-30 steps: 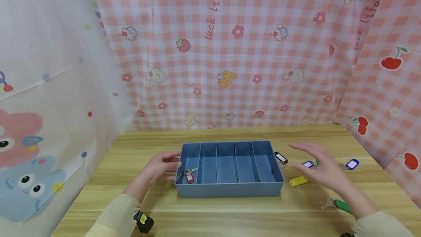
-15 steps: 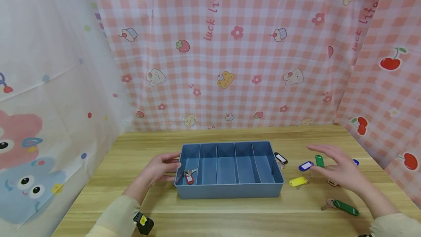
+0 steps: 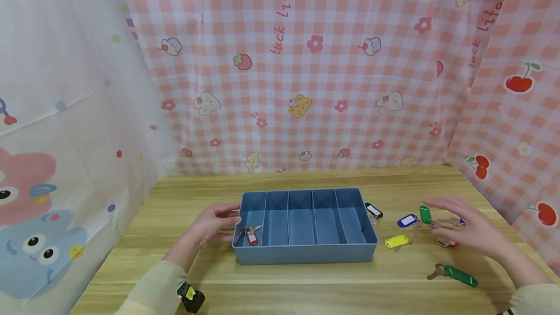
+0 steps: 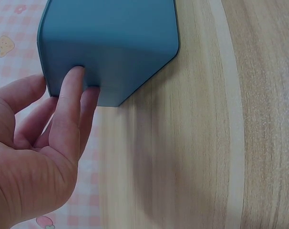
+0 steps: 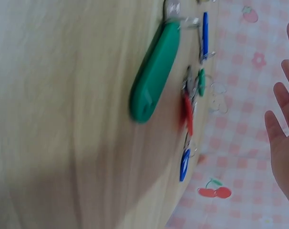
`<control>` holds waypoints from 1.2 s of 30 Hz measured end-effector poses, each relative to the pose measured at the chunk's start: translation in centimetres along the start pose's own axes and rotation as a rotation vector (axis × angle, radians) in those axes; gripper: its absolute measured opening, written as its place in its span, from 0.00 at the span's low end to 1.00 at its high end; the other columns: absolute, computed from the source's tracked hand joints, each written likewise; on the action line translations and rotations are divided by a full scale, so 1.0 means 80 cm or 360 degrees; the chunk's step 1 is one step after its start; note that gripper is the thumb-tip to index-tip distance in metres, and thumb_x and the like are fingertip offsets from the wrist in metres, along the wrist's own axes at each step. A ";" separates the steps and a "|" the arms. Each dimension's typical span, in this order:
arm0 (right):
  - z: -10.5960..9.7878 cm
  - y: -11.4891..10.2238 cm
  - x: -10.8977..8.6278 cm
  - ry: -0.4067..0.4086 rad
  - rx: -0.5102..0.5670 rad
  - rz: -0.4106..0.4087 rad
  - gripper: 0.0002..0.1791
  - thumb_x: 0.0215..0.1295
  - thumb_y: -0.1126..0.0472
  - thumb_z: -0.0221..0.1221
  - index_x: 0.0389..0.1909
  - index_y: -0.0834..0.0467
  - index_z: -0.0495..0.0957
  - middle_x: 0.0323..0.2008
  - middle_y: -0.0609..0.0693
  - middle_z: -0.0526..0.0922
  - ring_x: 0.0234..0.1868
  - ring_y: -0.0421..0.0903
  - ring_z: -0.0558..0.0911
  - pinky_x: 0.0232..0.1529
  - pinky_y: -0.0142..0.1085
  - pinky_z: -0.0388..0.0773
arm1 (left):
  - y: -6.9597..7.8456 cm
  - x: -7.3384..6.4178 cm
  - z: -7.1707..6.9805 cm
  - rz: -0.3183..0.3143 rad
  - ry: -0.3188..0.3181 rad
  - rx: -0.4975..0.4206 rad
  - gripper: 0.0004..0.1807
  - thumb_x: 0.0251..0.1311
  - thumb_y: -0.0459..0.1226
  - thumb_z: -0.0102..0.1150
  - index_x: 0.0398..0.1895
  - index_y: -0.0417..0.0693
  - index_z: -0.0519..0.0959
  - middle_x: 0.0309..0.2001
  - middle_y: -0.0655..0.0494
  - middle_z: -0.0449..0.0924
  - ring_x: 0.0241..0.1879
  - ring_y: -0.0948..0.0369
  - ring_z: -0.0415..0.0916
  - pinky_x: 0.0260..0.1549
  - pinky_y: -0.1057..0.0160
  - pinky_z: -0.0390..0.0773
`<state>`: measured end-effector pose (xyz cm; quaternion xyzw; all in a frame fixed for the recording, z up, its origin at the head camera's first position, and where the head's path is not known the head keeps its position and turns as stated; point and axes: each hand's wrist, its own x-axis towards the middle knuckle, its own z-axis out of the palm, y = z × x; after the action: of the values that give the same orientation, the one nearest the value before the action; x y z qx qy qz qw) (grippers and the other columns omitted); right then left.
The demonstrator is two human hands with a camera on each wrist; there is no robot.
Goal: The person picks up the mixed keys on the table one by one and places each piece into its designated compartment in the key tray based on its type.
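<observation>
My left hand [image 3: 212, 222] rests its fingertips against the left end wall of a blue divided tray [image 3: 306, 254]; in the left wrist view the fingers [image 4: 70, 109] lie nearly straight on the wall. A red key tag [image 3: 252, 237] with its key lies in the tray's leftmost compartment. My right hand [image 3: 470, 227] holds nothing, its fingers spread over keys with tags at the right. Closest to its fingertips are a green key tag [image 3: 425, 214] and some keys [image 3: 448, 221]. It partly hides a red key tag [image 5: 189, 114] and a blue key tag [image 5: 184, 165].
Between tray and right hand lie a black key tag [image 3: 374, 209], a blue one with a white label [image 3: 407, 220] and a yellow key tag [image 3: 396, 241]. A longer green key tag [image 3: 461, 276] lies nearer the front. Patterned cloths [image 3: 315, 81] surround the wooden table [image 3: 306, 290].
My right hand has moved rightward, away from the tray and over the keys, uncovering the blue and green tags. My left hand and the tray have stayed put.
</observation>
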<state>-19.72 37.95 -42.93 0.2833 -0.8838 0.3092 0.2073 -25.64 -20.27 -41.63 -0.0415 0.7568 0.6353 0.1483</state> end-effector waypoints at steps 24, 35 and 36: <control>-0.004 0.041 -0.038 -0.0240 -0.0067 0.0059 0.29 0.48 0.68 0.75 0.55 0.59 0.81 0.50 0.45 0.83 0.53 0.26 0.72 0.49 0.14 0.64 | 0.000 -0.001 0.001 -0.0004 0.0028 0.0026 0.28 0.64 0.28 0.62 0.68 0.37 0.70 0.60 0.35 0.73 0.45 0.53 0.81 0.39 0.48 0.84; -0.003 0.057 -0.044 -0.0260 -0.0080 -0.0114 0.32 0.42 0.72 0.76 0.54 0.60 0.82 0.50 0.46 0.83 0.45 0.33 0.77 0.44 0.16 0.70 | 0.001 0.000 0.001 -0.0006 0.0017 0.0014 0.28 0.64 0.28 0.62 0.68 0.37 0.70 0.60 0.34 0.72 0.45 0.53 0.80 0.39 0.48 0.85; -0.002 0.058 -0.044 -0.0261 -0.0073 -0.0130 0.33 0.41 0.71 0.77 0.54 0.60 0.82 0.49 0.46 0.84 0.45 0.33 0.78 0.45 0.15 0.69 | 0.001 0.000 0.001 -0.0007 0.0021 0.0010 0.28 0.64 0.28 0.62 0.68 0.38 0.70 0.60 0.34 0.72 0.45 0.53 0.81 0.39 0.48 0.85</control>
<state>-19.96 42.41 -46.70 0.3387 -0.8924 0.2559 0.1532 -25.67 -20.16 -41.55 -0.0468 0.7597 0.6322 0.1450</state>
